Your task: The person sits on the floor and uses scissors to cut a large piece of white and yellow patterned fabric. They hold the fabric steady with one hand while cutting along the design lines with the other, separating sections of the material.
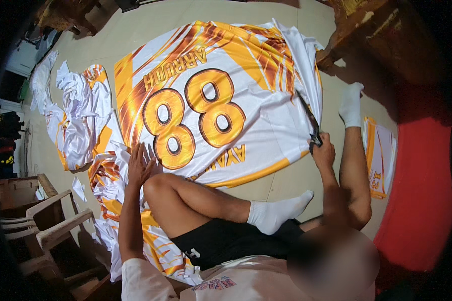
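Observation:
A printed sheet of white, yellow and orange fabric, with large yellow numerals and lettering, is spread on the floor in front of me. My left hand rests at its left edge beside my bent knee, fingers stretched out. My right hand grips large dark scissors by the handles near the sheet's right edge. Their long blades point away from me over the white part of the fabric; whether they are apart is unclear.
Crumpled printed fabric lies along my left. Wooden furniture stands at lower left, more at top right. A folded stack of printed cloth lies right of my legs, beside a red surface. My socked feet are on the floor.

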`<action>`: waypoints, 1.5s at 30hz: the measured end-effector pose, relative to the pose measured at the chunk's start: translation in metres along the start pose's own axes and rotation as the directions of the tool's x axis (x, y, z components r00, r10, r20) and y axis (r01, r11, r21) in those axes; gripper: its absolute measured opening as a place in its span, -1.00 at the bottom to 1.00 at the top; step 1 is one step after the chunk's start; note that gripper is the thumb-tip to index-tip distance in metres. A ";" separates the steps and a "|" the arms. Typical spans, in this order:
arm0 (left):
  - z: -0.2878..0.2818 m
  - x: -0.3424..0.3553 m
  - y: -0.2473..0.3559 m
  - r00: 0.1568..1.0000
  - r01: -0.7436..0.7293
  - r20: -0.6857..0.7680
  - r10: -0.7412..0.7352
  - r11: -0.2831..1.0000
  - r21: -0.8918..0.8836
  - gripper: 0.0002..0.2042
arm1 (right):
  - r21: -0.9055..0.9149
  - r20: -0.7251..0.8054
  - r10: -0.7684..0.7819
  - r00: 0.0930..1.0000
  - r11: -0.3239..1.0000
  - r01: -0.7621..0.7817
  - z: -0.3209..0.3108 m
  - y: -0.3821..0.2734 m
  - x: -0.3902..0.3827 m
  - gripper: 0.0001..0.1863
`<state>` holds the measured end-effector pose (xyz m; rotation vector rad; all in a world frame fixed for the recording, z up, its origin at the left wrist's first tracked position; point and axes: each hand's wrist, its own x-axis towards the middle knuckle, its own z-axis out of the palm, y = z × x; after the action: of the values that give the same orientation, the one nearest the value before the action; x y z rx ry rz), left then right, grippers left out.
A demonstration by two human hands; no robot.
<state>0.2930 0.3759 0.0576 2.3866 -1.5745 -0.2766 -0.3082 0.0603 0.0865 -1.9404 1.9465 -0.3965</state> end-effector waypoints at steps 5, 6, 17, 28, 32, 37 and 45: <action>0.046 0.068 -0.016 0.938 0.297 0.117 -0.327 0.929 0.219 0.06 | 0.207 -0.277 -0.143 0.950 0.957 0.205 -0.010 0.010 0.029 -0.56; 0.048 0.078 -0.026 0.936 0.297 0.133 -0.326 0.934 0.200 0.12 | 0.256 -0.257 -0.106 0.961 0.951 0.173 -0.007 -0.003 0.040 -0.56; -0.037 0.083 -0.103 0.739 0.199 0.560 -0.376 0.915 0.352 0.17 | -0.056 -0.084 -0.235 0.968 0.971 0.231 0.045 -0.012 0.139 -0.60; 0.065 0.274 0.104 0.972 0.156 0.140 -0.188 0.965 0.210 -0.06 | 0.277 -0.031 -0.283 0.959 0.919 0.281 0.083 -0.114 0.230 -0.55; 0.097 0.360 0.106 0.979 0.200 -0.081 -0.190 0.968 0.154 0.00 | 0.059 -0.080 -0.526 0.847 0.845 0.531 0.136 -0.097 0.314 -0.48; 0.102 0.429 0.077 0.984 0.094 -0.166 -0.066 0.982 0.165 0.04 | 0.055 -0.195 -0.501 0.843 0.853 0.519 0.152 -0.121 0.401 -0.51; 0.120 0.498 0.012 0.854 -0.317 -0.152 0.498 0.728 0.607 -0.53 | 0.196 -0.135 -0.452 0.882 0.860 0.471 0.147 -0.173 0.437 -0.61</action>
<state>0.4416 -0.1005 -0.0581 2.1816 -2.1822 0.7257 -0.0834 -0.3701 0.0067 -2.2515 1.3821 -0.8015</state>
